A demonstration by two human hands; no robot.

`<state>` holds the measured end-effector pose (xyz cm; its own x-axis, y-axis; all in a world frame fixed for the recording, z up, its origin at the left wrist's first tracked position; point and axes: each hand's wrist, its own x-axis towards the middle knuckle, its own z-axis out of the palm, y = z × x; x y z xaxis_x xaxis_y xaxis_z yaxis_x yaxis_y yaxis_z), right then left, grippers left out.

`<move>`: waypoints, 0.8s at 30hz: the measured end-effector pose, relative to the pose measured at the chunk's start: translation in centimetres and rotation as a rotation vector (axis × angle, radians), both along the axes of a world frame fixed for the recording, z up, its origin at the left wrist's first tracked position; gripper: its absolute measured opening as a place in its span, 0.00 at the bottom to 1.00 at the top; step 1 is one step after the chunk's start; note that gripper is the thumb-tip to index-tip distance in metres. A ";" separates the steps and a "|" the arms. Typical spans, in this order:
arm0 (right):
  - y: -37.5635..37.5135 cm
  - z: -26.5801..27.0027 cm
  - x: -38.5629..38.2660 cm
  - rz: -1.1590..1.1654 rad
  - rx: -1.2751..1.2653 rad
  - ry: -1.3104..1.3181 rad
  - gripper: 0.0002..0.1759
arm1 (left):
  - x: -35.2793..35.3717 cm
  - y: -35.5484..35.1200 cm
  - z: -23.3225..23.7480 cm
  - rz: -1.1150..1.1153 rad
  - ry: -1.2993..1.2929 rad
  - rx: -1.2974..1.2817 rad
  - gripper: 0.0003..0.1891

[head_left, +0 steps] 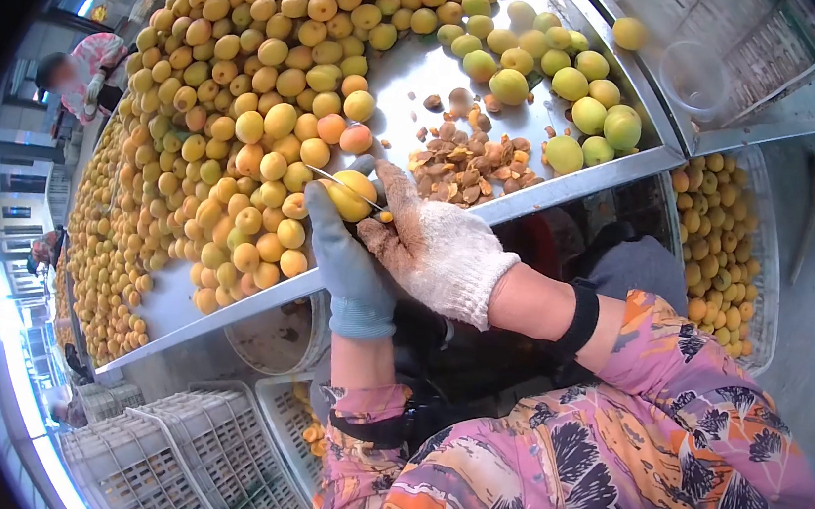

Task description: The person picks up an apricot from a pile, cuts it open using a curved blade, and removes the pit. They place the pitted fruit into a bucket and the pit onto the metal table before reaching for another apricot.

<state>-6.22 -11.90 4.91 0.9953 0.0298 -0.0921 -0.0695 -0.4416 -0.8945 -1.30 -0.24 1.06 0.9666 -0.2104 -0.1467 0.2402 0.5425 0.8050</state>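
My left hand (339, 262), in a grey-blue glove, is closed around a yellow apricot (351, 189) just over the front edge of the metal table. My right hand (438, 248), in a white knitted glove stained brown at the fingers, is closed on a thin knife (321, 175). Its narrow blade lies across the apricot, and its handle is mostly hidden by the fingers. Beyond my right hand a heap of brown pits (467, 161) lies on the table. Whole apricots (277, 122) are piled close to my left hand.
The table's raised metal rim (574, 185) runs in front of me. Greener apricots (592, 105) lie at the right corner, near a clear plastic cup (694, 78). Crates stand below: one with apricots (721, 248), another pale crate (178, 454). A person (94, 72) works at far left.
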 end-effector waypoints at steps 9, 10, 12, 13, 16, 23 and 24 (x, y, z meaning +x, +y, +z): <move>-0.3 -1.0 0.1 -0.016 -0.037 -0.103 0.37 | -0.4 -1.0 1.3 0.020 -0.201 0.193 0.35; -0.3 -0.7 -0.3 0.003 -0.053 -0.079 0.37 | -0.4 -0.5 1.1 0.017 -0.202 0.194 0.35; -0.2 -0.4 -0.5 -0.002 -0.067 -0.079 0.37 | -0.5 -0.2 1.7 0.038 -0.076 0.078 0.33; -0.4 -0.2 -0.4 0.012 -0.067 -0.059 0.37 | -0.3 0.2 1.4 0.027 -0.063 0.091 0.31; -0.8 -0.3 -0.3 0.023 -0.101 -0.049 0.37 | 0.2 1.1 1.0 -0.125 0.033 0.166 0.30; -1.8 -0.8 -0.3 0.036 -0.319 -0.006 0.33 | 0.1 1.1 2.2 -0.157 -0.238 0.687 0.17; -1.9 -0.9 -0.1 0.037 -0.320 -0.005 0.33 | -0.1 1.0 2.2 -0.157 -0.236 0.686 0.17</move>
